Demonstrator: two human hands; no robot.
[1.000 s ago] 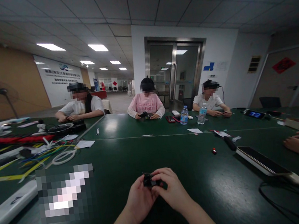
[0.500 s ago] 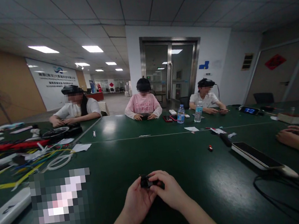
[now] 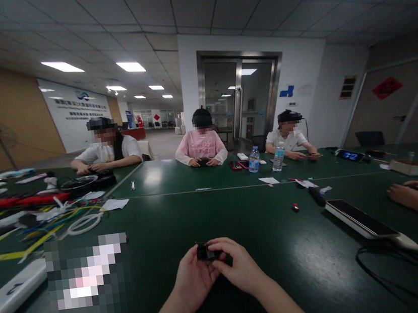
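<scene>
A small black object (image 3: 205,252) is held between both hands above the green table (image 3: 159,284), near its front edge. My left hand (image 3: 193,280) is cupped with the palm up, its fingers wrapped around the object's left side and underside. From the right, my right hand (image 3: 236,262) pinches the same object between thumb and fingers. What the object is cannot be made out, and its lower part is hidden by the fingers.
Cables (image 3: 85,223) and a white power strip (image 3: 16,297) lie at the left. On the right are a small red item (image 3: 295,207), a black-topped device (image 3: 359,219) and a person's hands (image 3: 414,195). Two bottles (image 3: 254,160) stand farther back, near three seated people.
The fingers of my right hand have shifted slightly on the black object. The whole view has moved a little; both hands remain in nearly the same place.
</scene>
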